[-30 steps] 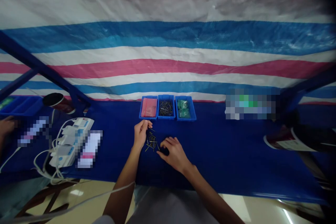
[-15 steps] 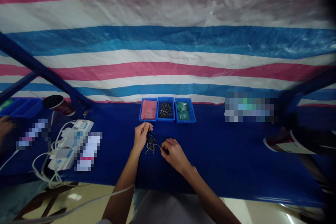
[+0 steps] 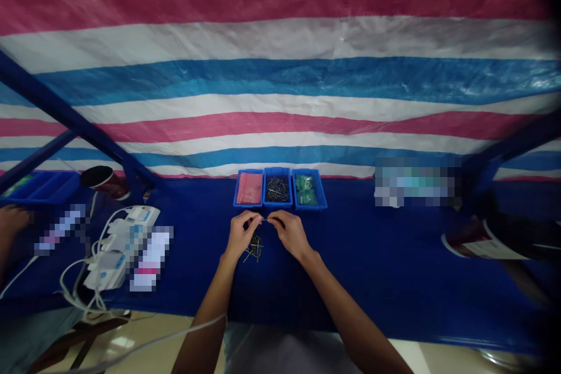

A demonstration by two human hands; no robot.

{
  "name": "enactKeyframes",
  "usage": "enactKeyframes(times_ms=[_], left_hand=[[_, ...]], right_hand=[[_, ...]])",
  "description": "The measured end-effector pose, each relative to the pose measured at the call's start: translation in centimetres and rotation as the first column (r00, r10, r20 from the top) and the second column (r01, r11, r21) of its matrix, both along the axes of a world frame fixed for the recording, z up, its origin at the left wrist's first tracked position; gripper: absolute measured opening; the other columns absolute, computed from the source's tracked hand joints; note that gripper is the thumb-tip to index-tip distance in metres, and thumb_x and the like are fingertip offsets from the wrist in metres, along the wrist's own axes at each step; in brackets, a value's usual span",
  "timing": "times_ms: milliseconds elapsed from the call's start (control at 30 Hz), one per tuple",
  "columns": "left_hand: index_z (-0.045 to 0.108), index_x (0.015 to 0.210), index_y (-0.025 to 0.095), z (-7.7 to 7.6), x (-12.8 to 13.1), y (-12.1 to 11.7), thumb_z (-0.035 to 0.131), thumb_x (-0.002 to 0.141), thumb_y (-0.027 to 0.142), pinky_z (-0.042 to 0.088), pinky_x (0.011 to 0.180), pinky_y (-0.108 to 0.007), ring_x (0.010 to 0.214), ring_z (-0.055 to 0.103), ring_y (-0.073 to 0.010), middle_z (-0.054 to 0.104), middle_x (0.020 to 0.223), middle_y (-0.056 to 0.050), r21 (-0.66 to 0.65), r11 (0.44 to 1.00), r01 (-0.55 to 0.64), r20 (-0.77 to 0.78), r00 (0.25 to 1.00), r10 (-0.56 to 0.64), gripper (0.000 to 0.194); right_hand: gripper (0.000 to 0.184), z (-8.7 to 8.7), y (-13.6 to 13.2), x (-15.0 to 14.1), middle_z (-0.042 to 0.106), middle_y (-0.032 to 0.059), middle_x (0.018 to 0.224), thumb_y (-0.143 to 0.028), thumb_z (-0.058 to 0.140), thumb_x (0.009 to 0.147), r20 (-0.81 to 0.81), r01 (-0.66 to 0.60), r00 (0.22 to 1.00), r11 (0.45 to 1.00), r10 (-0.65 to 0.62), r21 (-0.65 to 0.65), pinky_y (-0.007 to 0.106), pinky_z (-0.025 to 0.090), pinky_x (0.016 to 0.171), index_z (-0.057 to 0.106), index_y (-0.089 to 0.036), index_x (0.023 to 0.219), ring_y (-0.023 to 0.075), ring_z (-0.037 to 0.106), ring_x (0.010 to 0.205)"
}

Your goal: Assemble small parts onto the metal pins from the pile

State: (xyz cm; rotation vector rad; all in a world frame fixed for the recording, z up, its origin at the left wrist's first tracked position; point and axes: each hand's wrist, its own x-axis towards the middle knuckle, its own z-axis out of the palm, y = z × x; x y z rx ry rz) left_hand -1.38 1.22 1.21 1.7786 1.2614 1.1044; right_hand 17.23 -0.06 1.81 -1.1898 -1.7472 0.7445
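My left hand [image 3: 242, 234] and my right hand [image 3: 290, 234] meet in front of the blue bins, fingertips pinched and almost touching. A thin metal screw [image 3: 264, 220] spans the small gap between them, gripped from both sides. Just below my left fingers lies a loose pile of thin, brassy screws [image 3: 255, 249] on the blue table. Behind my hands stand three small blue bins: one with pink plastic bags [image 3: 249, 188], a middle one with dark screws [image 3: 277, 188], and one with green packets [image 3: 305, 189].
To the left are a white power strip [image 3: 123, 245] with cables, a blurred-out phone-like object [image 3: 151, 257] and a cup [image 3: 105, 181]. Another person's hand [image 3: 13, 222] shows at the far left. A large cup [image 3: 482, 239] lies at the right. Striped sheeting [image 3: 280, 82] hangs behind.
My right hand has moved up and left from beside the pile to meet my left hand. A screw now shows between both sets of fingertips. The view has shifted slightly.
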Motion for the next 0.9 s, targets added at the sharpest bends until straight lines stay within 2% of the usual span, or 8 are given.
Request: enactKeyframes(times_ms=[200, 467, 633, 900], left_hand=[[0.073, 0.09, 0.017, -0.5, 0.0, 0.1, 0.062, 0.09, 0.038, 0.046, 0.067, -0.025, 0.068, 0.059, -0.0145, 0.07, 0.081, -0.005, 0.018, 1.0, -0.001, -0.001, 1.0, 0.001, 0.024], [0.071, 0.087, 0.017, -0.7, 0.3, 0.1, 0.06, 0.09, 0.04, 0.046, 0.065, -0.025, 0.067, 0.06, -0.0147, 0.069, 0.077, -0.004, 0.039, 0.999, -0.018, 0.0, 1.0, 0.018, 0.026], [0.07, 0.087, 0.017, -0.7, 0.6, -0.1, 0.06, 0.091, 0.036, 0.046, 0.067, -0.024, 0.068, 0.063, -0.0144, 0.07, 0.077, -0.003, 0.043, 0.999, -0.015, -0.006, 1.0, 0.016, 0.022], [0.068, 0.088, 0.017, -0.2, 0.8, -0.6, 0.056, 0.093, 0.035, 0.043, 0.065, -0.023, 0.066, 0.061, -0.0136, 0.069, 0.073, -0.001, 0.062, 0.998, -0.002, -0.074, 0.997, 0.007, 0.022]], right_hand=[[0.015, -0.9, 0.1, -1.0, 0.072, 0.0043, 0.088, -0.026, 0.058, 0.093, -0.127, 0.076, 0.989, 0.997, -0.076, -0.004, 0.028, 0.05, 0.074, 0.071, -0.021, 0.087, 0.0184, 0.066, 0.078], [0.014, -1.5, 0.5, -0.9, 0.068, 0.0043, 0.084, -0.029, 0.061, 0.088, -0.14, 0.055, 0.988, 0.998, -0.06, -0.041, 0.027, 0.046, 0.066, 0.071, -0.02, 0.086, 0.016, 0.058, 0.069], [0.016, -2.3, 1.0, -1.0, 0.069, 0.0041, 0.085, -0.029, 0.06, 0.089, -0.187, 0.021, 0.982, 0.999, -0.027, -0.038, 0.027, 0.046, 0.067, 0.073, -0.02, 0.086, 0.0165, 0.061, 0.072], [0.019, -3.1, 0.5, -0.9, 0.07, 0.0038, 0.084, -0.034, 0.061, 0.089, -0.185, 0.063, 0.981, 0.998, -0.064, -0.015, 0.027, 0.046, 0.066, 0.074, -0.02, 0.088, 0.0157, 0.059, 0.069]])
